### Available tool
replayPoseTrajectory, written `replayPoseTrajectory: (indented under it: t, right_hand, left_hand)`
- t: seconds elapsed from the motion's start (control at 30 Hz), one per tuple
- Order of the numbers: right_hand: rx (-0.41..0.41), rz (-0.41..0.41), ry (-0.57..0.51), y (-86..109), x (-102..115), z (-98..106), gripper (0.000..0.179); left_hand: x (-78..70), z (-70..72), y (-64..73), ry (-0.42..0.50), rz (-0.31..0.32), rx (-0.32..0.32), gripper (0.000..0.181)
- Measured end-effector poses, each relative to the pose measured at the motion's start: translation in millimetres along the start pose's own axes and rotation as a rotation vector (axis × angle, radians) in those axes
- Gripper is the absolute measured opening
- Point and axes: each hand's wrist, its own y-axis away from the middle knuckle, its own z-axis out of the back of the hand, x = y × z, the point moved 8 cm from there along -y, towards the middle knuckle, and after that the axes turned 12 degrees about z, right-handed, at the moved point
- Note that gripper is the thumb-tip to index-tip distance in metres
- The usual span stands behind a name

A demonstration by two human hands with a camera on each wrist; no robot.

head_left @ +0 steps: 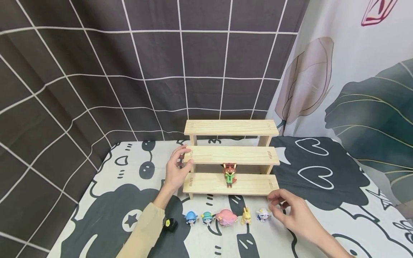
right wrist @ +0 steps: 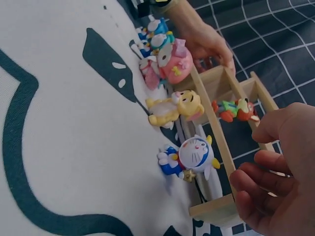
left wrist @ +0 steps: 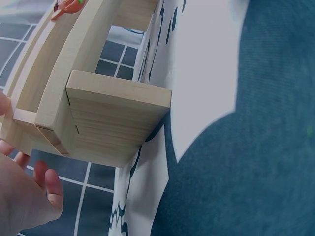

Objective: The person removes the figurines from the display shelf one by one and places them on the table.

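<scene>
A three-step wooden display shelf (head_left: 231, 155) stands on the patterned cloth. My left hand (head_left: 176, 172) holds the left end of its middle step, fingers on top and thumb lower at the front edge. In the left wrist view, thumb and fingers of the left hand (left wrist: 27, 194) lie around that end. On the lowest step stands a fox figurine (head_left: 229, 175) in a green shirt. My right hand (head_left: 292, 211), loosely curled and holding nothing, hovers by the right front corner of the lowest step. Closest to it is a white and blue cat-like figurine (right wrist: 194, 154).
Along the front of the shelf stand a yellow rabbit-like figurine (head_left: 246, 216), a pink round figurine (head_left: 226, 217) and two blue-toned figurines, one with a blue hat (head_left: 191, 217), one with a green hat (head_left: 207, 217). A small black object (head_left: 170, 224) lies by the left sleeve. Grid-patterned curtain (head_left: 206, 53) hangs behind.
</scene>
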Motion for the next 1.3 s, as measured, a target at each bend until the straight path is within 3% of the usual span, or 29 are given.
replayPoseTrajectory:
  t: [0.27,0.8,1.03,1.3]
  right_hand:
    - [-0.011,-0.075,-0.039,-13.4,0.1,-1.6,0.034]
    - [-0.134,-0.111,-0.1,-45.4,-1.3,-16.5,0.028]
    - [-0.133,-0.187,-0.132,-51.3,-8.7,-25.7,0.027]
    - [-0.147,-0.212,-0.169,-60.7,-10.1,-35.0,0.026]
  left_hand:
    - [0.2,-0.2,0.2,-0.008,-0.003,0.001,0.033]
    - [-0.4,-0.2,0.2,0.008,-0.009,0.006,0.033]
    - [-0.5,-0.2,0.2,0.01,-0.008,0.01,0.033]
    - [-1.4,-0.2,0.7,0.013,-0.015,0.007,0.033]
